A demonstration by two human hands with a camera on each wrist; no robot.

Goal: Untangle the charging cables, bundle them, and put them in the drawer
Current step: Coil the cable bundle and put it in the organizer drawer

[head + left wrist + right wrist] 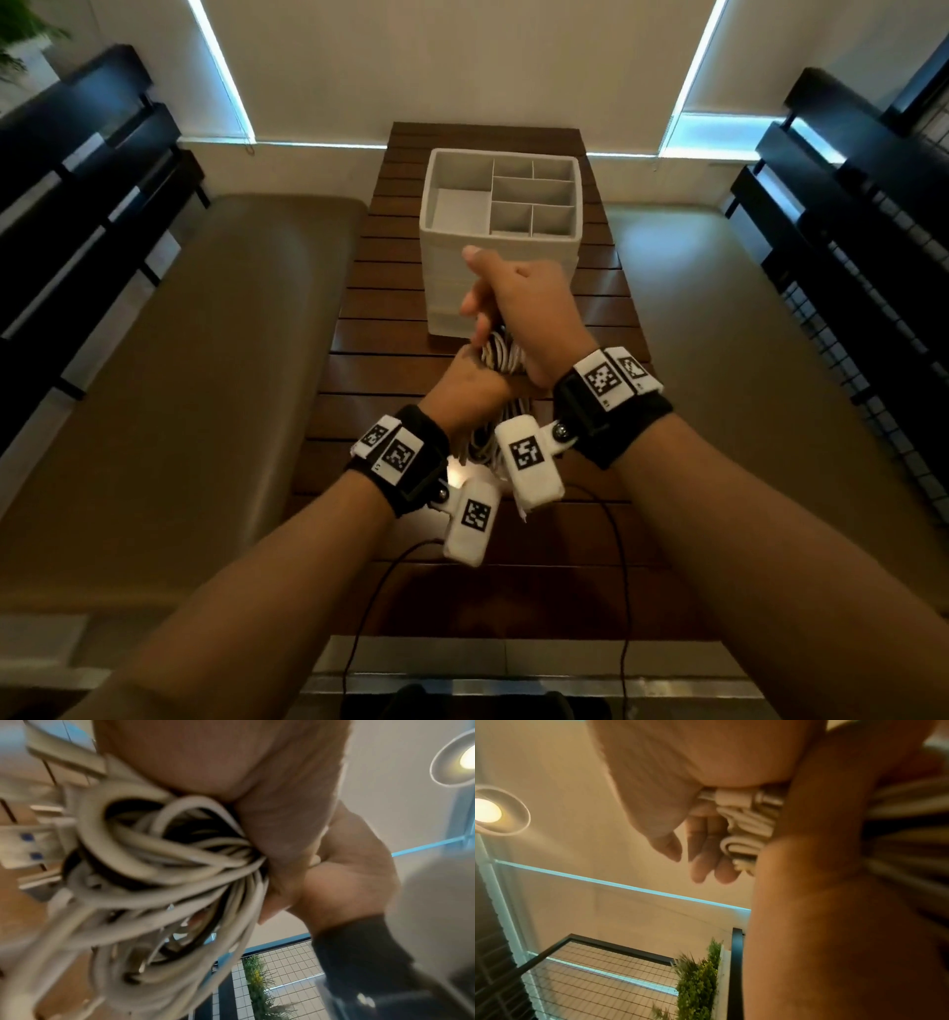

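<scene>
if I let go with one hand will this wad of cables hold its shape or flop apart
Probably flop: the cables are thin, loose loops with no tie visible. Strands already hang below the left hand. The right hand pinches the top, so loops and plugs would likely spill and snag.

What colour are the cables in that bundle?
Mostly white cables, with a few black strands among them; the left wrist view shows it best.

White and black cables [500,354] at frame centre; pale grey drawer [500,241] above; dark brown slatted table [606,308]; black-and-white checkered wrist tags [602,379].
</scene>
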